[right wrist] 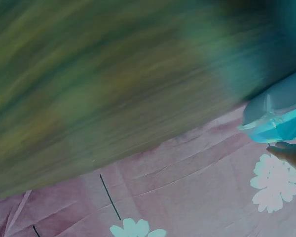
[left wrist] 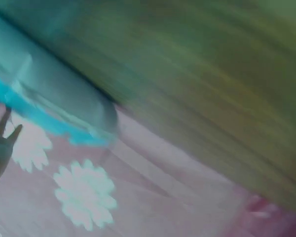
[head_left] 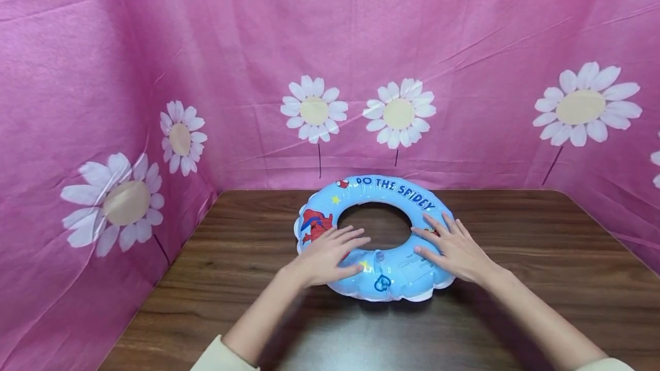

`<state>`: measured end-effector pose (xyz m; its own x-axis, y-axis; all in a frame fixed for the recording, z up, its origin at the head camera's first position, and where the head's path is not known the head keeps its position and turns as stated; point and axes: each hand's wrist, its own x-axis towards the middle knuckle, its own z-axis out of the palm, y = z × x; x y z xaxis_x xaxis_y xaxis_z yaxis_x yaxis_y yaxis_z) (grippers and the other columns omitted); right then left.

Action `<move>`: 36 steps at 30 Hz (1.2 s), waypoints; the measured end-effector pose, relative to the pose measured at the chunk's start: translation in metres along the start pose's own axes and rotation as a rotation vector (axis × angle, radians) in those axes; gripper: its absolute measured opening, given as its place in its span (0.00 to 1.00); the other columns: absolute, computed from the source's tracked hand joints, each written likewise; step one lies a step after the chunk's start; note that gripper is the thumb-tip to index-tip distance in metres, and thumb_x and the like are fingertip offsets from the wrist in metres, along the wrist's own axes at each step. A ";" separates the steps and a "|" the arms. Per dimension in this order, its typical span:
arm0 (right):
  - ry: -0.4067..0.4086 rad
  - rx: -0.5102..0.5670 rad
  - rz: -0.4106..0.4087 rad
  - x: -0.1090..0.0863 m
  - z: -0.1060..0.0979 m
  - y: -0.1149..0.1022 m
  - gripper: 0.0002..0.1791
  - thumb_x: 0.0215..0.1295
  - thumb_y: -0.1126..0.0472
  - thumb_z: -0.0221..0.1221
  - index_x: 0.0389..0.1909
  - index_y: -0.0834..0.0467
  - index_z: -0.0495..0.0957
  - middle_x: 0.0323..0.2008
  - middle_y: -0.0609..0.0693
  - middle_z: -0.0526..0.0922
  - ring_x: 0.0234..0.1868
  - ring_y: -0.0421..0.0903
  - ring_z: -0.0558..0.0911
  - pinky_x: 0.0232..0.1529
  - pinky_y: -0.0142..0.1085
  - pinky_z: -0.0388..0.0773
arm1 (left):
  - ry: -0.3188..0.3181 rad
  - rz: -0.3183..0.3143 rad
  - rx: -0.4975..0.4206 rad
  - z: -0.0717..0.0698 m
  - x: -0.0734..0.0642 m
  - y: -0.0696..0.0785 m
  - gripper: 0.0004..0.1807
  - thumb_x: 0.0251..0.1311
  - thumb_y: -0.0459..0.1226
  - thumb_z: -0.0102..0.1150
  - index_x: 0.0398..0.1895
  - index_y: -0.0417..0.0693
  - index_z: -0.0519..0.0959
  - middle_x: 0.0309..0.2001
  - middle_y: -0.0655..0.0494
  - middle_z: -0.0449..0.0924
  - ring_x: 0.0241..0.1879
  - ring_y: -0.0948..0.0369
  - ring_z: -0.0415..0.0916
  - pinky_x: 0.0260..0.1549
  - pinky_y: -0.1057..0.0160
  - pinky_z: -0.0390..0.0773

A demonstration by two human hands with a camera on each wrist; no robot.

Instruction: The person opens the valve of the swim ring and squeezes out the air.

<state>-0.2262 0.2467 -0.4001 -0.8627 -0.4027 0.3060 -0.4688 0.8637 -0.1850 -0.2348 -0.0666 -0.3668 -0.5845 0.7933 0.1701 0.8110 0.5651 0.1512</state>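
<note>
**Both hands flat on swim ring, wood table, pink backdrop**

Where the head view starts, nearest the camera, two cream sleeves come in at the bottom edge, forearms bare past them. Table is dark brown wood grain, runs from the near edge back to the cloth.

Left hand lies palm down on the near-left part of the inflatable swim ring, fingers straight and slightly spread, pointing toward the hole. Right hand does the same on the near-right part, fingers straight and fanned, nothing gripped. Hands are apart, with the ring's valve between them.

Ring lies flat at table centre, closer to the far edge than the near one. Light blue, white scalloped rim, red-blue cartoon figure on its left, lettering "DO THE SPIDEY" along the far arc.

Behind and on both sides: pink cloth with white daisies, creased, walls the table in on three sides.

Wrist views are motion-blurred: only a blue ring edge, blurred wood and pink cloth readable.
</note>
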 end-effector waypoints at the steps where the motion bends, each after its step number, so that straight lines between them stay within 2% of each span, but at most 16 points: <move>1: 0.008 0.002 -0.009 0.001 -0.001 -0.002 0.29 0.62 0.40 0.52 0.60 0.52 0.71 0.65 0.61 0.59 0.65 0.70 0.48 0.59 0.63 0.41 | -0.009 -0.024 0.018 0.004 0.004 0.004 0.34 0.62 0.59 0.43 0.67 0.54 0.62 0.67 0.55 0.57 0.67 0.56 0.49 0.63 0.52 0.48; 4: 0.055 0.020 -0.073 0.004 -0.002 -0.013 0.28 0.62 0.43 0.54 0.59 0.52 0.72 0.64 0.59 0.62 0.65 0.67 0.52 0.58 0.63 0.47 | -0.052 -0.089 0.080 0.018 0.014 0.012 0.39 0.60 0.65 0.35 0.69 0.54 0.58 0.68 0.56 0.56 0.66 0.57 0.51 0.63 0.52 0.49; 7: 0.095 0.009 -0.210 0.007 -0.002 -0.026 0.25 0.61 0.46 0.57 0.56 0.55 0.75 0.60 0.57 0.68 0.63 0.63 0.59 0.58 0.61 0.52 | -0.075 -0.113 0.145 0.030 0.017 0.014 0.39 0.60 0.66 0.32 0.68 0.54 0.60 0.66 0.58 0.60 0.64 0.57 0.57 0.62 0.52 0.52; 10: 0.142 0.001 -0.341 0.010 -0.001 -0.037 0.22 0.58 0.50 0.61 0.52 0.56 0.78 0.54 0.54 0.75 0.59 0.56 0.67 0.57 0.55 0.59 | -0.063 -0.108 0.173 0.037 0.016 0.014 0.38 0.60 0.66 0.32 0.66 0.54 0.64 0.63 0.59 0.65 0.61 0.58 0.62 0.60 0.51 0.56; 13: 0.171 0.087 -0.396 0.015 0.001 -0.045 0.19 0.56 0.55 0.63 0.48 0.55 0.79 0.49 0.48 0.78 0.53 0.49 0.73 0.53 0.48 0.67 | -0.027 -0.094 0.188 0.040 0.016 0.014 0.37 0.61 0.65 0.33 0.64 0.54 0.66 0.60 0.60 0.69 0.59 0.59 0.64 0.59 0.51 0.57; 15: 0.165 0.184 -0.399 0.017 0.003 -0.048 0.16 0.56 0.57 0.63 0.47 0.53 0.79 0.46 0.44 0.79 0.50 0.44 0.75 0.49 0.45 0.71 | -0.007 -0.083 0.199 0.040 0.016 0.013 0.36 0.61 0.65 0.33 0.64 0.54 0.67 0.58 0.60 0.71 0.58 0.59 0.65 0.59 0.51 0.58; 18: 0.116 0.331 -0.375 0.020 0.005 -0.051 0.14 0.59 0.58 0.62 0.47 0.52 0.79 0.43 0.39 0.79 0.47 0.40 0.76 0.45 0.40 0.74 | 0.009 -0.076 0.206 0.041 0.016 0.014 0.36 0.61 0.65 0.33 0.63 0.54 0.68 0.57 0.61 0.72 0.57 0.60 0.66 0.59 0.51 0.58; 25: -0.026 0.541 -0.307 0.025 0.008 -0.054 0.11 0.65 0.58 0.56 0.46 0.53 0.79 0.42 0.40 0.79 0.45 0.41 0.77 0.45 0.39 0.75 | 0.005 -0.057 0.189 0.040 0.017 0.013 0.36 0.62 0.65 0.33 0.64 0.54 0.67 0.57 0.61 0.72 0.58 0.60 0.65 0.60 0.50 0.56; 29: -0.070 0.613 -0.243 0.026 0.008 -0.055 0.11 0.66 0.58 0.54 0.45 0.54 0.80 0.41 0.40 0.79 0.45 0.41 0.77 0.45 0.38 0.74 | 0.002 0.026 0.154 0.035 0.012 0.006 0.36 0.62 0.63 0.36 0.65 0.51 0.66 0.60 0.58 0.68 0.61 0.60 0.61 0.62 0.49 0.50; 32: -0.094 0.653 -0.199 0.027 0.007 -0.056 0.11 0.67 0.59 0.54 0.45 0.55 0.81 0.39 0.42 0.80 0.44 0.41 0.77 0.44 0.36 0.74 | 0.006 0.115 0.212 0.032 0.004 -0.004 0.36 0.62 0.62 0.37 0.66 0.51 0.63 0.63 0.57 0.65 0.63 0.59 0.57 0.63 0.49 0.46; 36: -0.125 0.688 -0.149 0.029 0.004 -0.058 0.11 0.66 0.60 0.54 0.43 0.57 0.82 0.37 0.43 0.80 0.41 0.40 0.78 0.42 0.34 0.74 | 0.007 0.213 0.305 0.033 -0.008 -0.017 0.36 0.65 0.61 0.33 0.71 0.55 0.54 0.67 0.55 0.57 0.66 0.57 0.51 0.63 0.49 0.44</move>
<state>-0.2249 0.1841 -0.3844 -0.7758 -0.5691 0.2724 -0.5615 0.4258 -0.7095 -0.2432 -0.0756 -0.4030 -0.4015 0.8994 0.1729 0.8836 0.4300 -0.1854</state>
